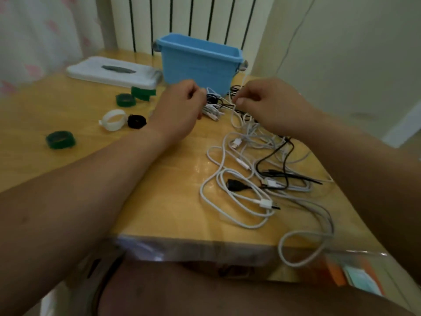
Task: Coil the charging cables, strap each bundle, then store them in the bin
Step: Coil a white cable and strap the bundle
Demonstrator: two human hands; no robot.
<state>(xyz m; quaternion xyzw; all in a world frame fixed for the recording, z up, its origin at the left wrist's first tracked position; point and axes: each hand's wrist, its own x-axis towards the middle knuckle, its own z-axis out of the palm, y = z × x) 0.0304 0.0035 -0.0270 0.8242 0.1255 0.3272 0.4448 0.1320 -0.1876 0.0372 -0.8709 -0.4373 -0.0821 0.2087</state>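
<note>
Lap (205, 297) cut off; left hand (180, 110), right hand (268, 106), grips among cables (239, 192) unclear

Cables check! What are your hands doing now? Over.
Roger: left hand and right hand pinch a white cable before the blue bin. Other cables a loose tangle, uncoiled. Unused straps lie left. Over.
</note>
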